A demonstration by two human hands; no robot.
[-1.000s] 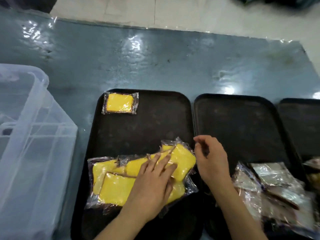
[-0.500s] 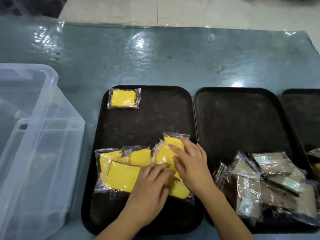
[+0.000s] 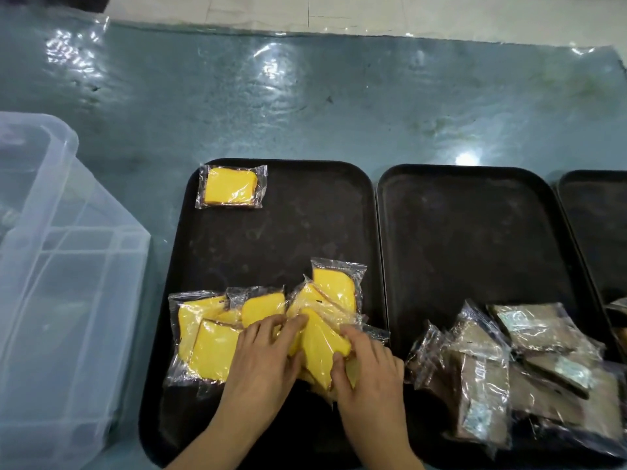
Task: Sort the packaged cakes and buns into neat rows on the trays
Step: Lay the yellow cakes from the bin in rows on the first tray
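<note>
— Trays first: what's in them?

— I see 3 dark rectangular trays side by side. On the left tray (image 3: 305,205), 1 clear-wrapped yellow cake slice (image 3: 231,186) lies alone in the far left corner, and a loose heap of wrapped yellow slices (image 3: 217,334) fills the near part. The middle tray (image 3: 468,232) holds a pile of wrapped brown cakes (image 3: 515,364) near its front.

— And the hands?

— My left hand (image 3: 264,364) rests on the heap with fingers curled; my right hand (image 3: 369,371) pinches a wrapped yellow slice (image 3: 322,347). A translucent plastic bin (image 3: 57,273) stands at left.
</note>
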